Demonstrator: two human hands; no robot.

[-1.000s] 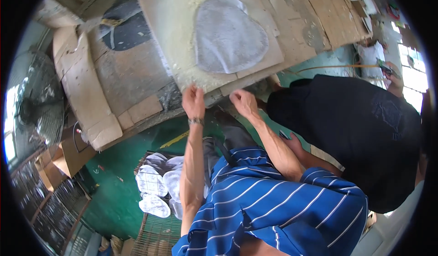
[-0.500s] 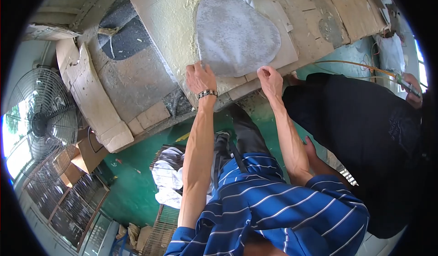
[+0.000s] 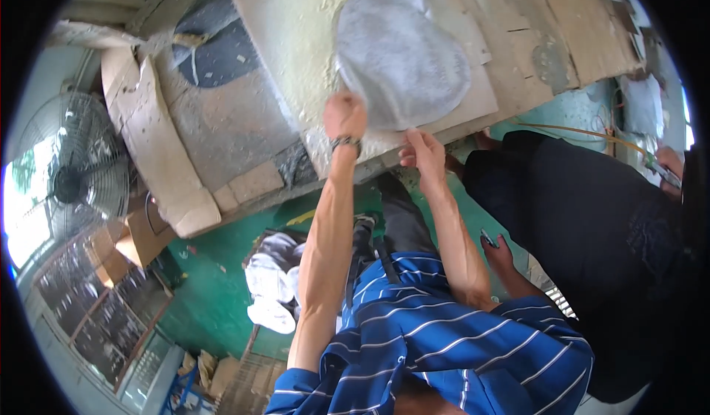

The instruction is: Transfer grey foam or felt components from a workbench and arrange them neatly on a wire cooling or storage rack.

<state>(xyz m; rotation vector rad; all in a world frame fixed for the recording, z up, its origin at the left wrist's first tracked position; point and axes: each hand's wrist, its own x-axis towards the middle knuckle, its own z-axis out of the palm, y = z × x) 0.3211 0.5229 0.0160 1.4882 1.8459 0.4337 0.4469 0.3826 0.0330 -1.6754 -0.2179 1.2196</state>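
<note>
A pale grey, rounded fabric piece (image 3: 403, 52) lies on a cardboard sheet with yellowish glue-like residue, and its near left edge looks lifted and folded. My left hand (image 3: 345, 116), slightly blurred and wearing a beaded bracelet, is closed in a fist on that lifted edge. Thumb and fingers of my right hand (image 3: 427, 157) pinch the piece's near edge, close to the table's front. Both palms are turned out of sight, so exactly how much fabric lies between the fingers is hidden.
The residue-covered cardboard sheet (image 3: 296, 60) rests on a worn worktable (image 3: 214, 130). A dark oval piece (image 3: 222, 52) lies farther left. At the left stands a wire fan (image 3: 74, 171). White pieces (image 3: 270, 278) are stacked below. On the right, a person in black (image 3: 569, 215) holds a small tool.
My left hand has closed and lifted the fabric's near left edge. My right hand has shifted left along the near edge. The co-worker's lower hand now shows a small object.
</note>
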